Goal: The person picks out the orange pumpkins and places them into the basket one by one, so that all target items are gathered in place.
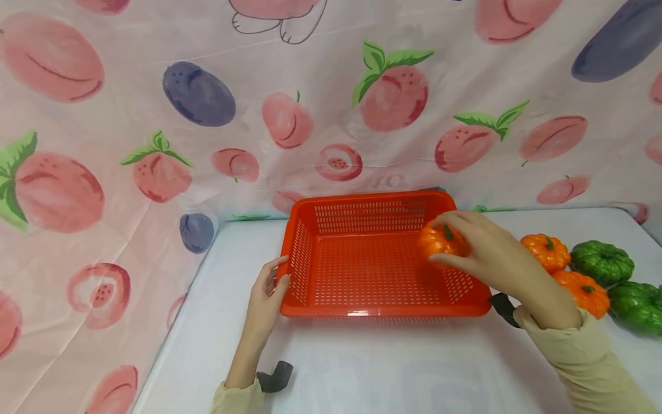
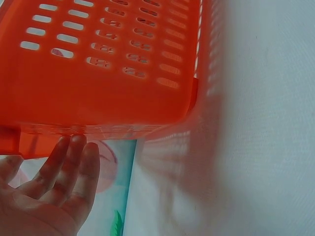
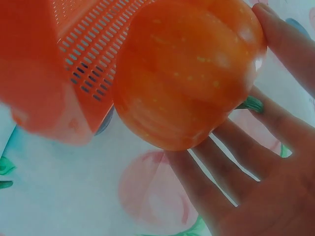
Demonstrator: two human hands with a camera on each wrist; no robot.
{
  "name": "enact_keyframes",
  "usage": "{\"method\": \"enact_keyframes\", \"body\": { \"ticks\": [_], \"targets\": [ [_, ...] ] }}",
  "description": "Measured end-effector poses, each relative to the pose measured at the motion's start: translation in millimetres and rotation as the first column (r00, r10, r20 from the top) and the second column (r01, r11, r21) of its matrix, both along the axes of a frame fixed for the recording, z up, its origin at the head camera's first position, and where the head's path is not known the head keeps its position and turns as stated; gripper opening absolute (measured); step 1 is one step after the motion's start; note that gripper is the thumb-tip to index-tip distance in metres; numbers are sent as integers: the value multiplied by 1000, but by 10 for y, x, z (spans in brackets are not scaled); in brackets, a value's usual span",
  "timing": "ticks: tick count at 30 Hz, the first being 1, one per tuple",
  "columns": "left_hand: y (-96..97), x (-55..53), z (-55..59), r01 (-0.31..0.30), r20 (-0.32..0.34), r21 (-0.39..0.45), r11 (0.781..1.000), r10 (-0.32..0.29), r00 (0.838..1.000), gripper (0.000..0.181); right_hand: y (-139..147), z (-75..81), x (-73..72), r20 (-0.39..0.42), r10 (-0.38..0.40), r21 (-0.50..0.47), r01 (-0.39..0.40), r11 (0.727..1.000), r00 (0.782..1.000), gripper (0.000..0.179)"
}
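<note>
An orange toy pumpkin (image 1: 441, 240) with a green stem is held in my right hand (image 1: 483, 247), above the right end of a red plastic basket (image 1: 377, 311). Thumb and fingers span the pumpkin's sides; the right wrist view shows the pumpkin (image 3: 189, 73) large against the fingers, with the basket behind it. At the basket's left end, my left hand (image 1: 266, 296) holds the rim, thumb and a finger overlapping its edge. From below, the left wrist view has more fingers (image 2: 66, 172) against the outside of the basket wall (image 2: 98, 98).
Right of the basket, two more orange pumpkins (image 1: 545, 253) and two green pumpkins (image 1: 602, 263) sit close together on the white table (image 1: 362, 368). A fruit-print cloth (image 1: 320, 69) hangs behind the table and along its left side. Dark straps show at both wrists.
</note>
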State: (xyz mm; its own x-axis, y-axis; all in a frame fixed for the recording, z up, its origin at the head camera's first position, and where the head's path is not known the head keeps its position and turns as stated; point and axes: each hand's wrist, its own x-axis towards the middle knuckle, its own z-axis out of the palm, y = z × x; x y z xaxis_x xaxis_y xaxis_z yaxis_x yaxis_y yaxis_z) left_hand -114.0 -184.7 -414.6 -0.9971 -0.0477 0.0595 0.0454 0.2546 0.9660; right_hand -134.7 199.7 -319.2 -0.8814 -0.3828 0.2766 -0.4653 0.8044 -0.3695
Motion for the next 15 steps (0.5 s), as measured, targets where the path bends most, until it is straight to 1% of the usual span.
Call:
{"method": "enact_keyframes", "body": {
  "ticks": [8,15],
  "targets": [
    [2,8,-18,0,4,8,1000,0,1000,40,-105,-2,-64,33,19,5,-19,1000,999,52],
    [6,2,-10,-3,0,0,1000,3,1000,40,-177,5,-115,40,38,3,-38,999,998,55]
  ]
}}
